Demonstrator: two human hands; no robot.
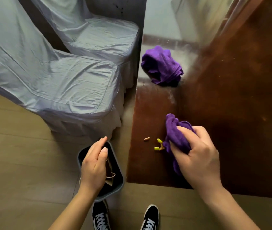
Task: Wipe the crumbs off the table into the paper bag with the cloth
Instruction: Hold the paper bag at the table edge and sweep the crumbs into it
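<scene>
— Purple cloth (176, 138), bunched up, is clenched in the right hand (198, 156); the fingers are wrapped tight round it, and it rests on the dark brown table (231, 97) near the left edge.

— And the crumbs?

— Just left of the cloth: two yellow bits (158, 144) with a small brown piece between them, touching the cloth's lower fold, and one tan crumb (146, 139) a little further left, nearer the table edge.

— What containers are there?

— A grey bin (117, 168) stands on the floor just beside the table's near-left corner. Inside it is the brown paper bag (111, 171), its mouth open and a thin cord handle showing. I cannot see whether anything lies in the bag; the inside is dark.

— The left hand?

— The left hand (93, 165) hangs over the bin's opening, fingers loosely curled and parted, thumb free, gripping nothing. Whether it touches the rim I cannot tell.

— Any writing or labels?

— None readable. The black shoes (100, 216) below have white laces and a white side stripe, but no legible mark.

— Anything else on the table?

— A second purple cloth (161, 66), crumpled, lies further back near the same edge, well apart from the hand. Two chairs (65, 83) in pale fabric covers stand left of the table.
</scene>
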